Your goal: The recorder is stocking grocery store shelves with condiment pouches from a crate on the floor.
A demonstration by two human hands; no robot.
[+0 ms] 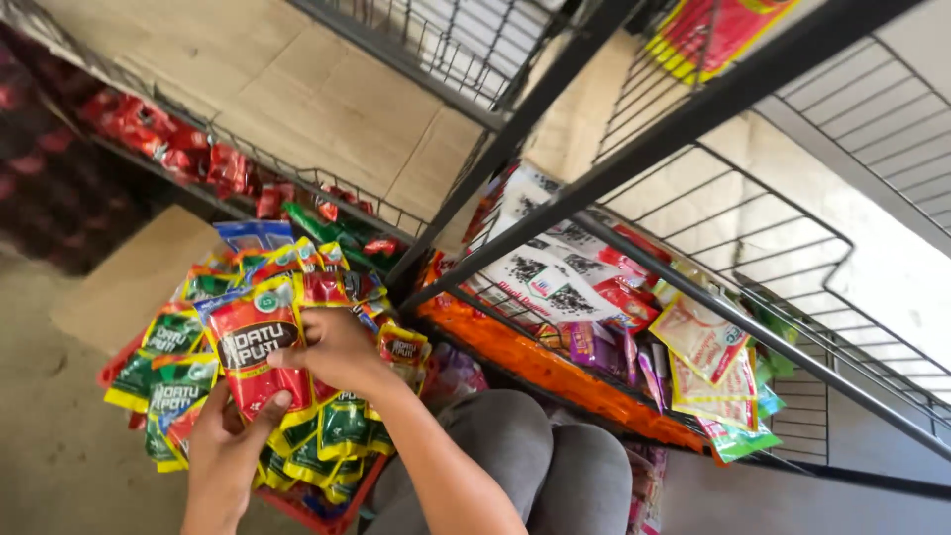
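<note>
- A red basket point(342, 507) sits low on the floor point(59, 466) in front of the person's knees point(535, 466), heaped with small flat sachets point(178, 367), mostly green with yellow edges, some red, a few blue ones at the far side.
- A black wire rack point(693, 109) stands just right of the basket; its slanted lower shelf point(783, 287) holds white sachets with black specks point(550, 282), red packets, purple ones and pale yellow-and-red packets point(698, 342), with green ones at the near right end.
- An orange strip of packets point(535, 367) runs along the front edge of that shelf.
- Farther left, another wire shelf point(228, 139) carries a row of red packets point(168, 144), then green ones near the rack's post.
- High up at the right, a red-and-yellow packet point(713, 30) lies on an upper wire shelf.
- A red sachet point(260, 347) with a dark label band and yellow trim is held upright over the basket, between both hands.
- The left hand point(226, 446) is below it, fingers curled, thumb pressed on the sachet's lower edge.
- The right hand point(337, 349) pinches the sachet's right side, fingers closed on it, other sachets just behind.
</note>
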